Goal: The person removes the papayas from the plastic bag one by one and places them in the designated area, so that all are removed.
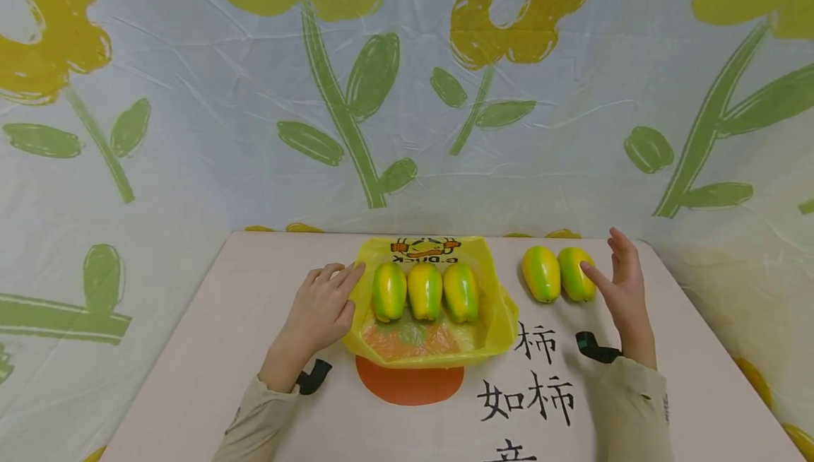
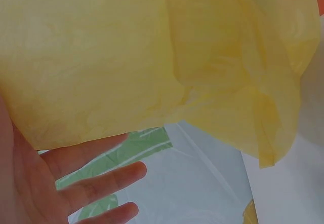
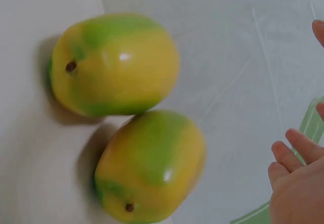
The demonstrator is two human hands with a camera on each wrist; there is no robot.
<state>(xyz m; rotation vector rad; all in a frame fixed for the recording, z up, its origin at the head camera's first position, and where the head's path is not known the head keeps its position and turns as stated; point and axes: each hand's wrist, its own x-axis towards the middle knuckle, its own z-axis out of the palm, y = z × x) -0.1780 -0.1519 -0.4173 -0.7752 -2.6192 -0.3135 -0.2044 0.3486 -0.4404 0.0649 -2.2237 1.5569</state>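
Three glossy yellow-green papayas [image 1: 425,291] lie side by side in a spread-out yellow plastic bag [image 1: 480,356]. At the bag's left edge is my left hand [image 1: 321,306], its index finger touching the rim. In the left wrist view, the yellow plastic covers part of that hand, and several straight fingers [image 2: 104,183] show below it. Two more papayas, one on the left [image 1: 541,275] and one on the right [image 1: 575,273], lie close together at the back right. Beside them my right hand [image 1: 626,292] is spread, its thumb overlapping the right one in the head view; it holds nothing.
The pale table [image 1: 216,349] bears black written characters [image 1: 537,395] and an orange printed shape [image 1: 410,384] in front of the bag. A flower-patterned cloth [image 1: 248,165] hangs behind the table's back edge. Dark wrist mounts [image 1: 598,347] sit on both forearms.
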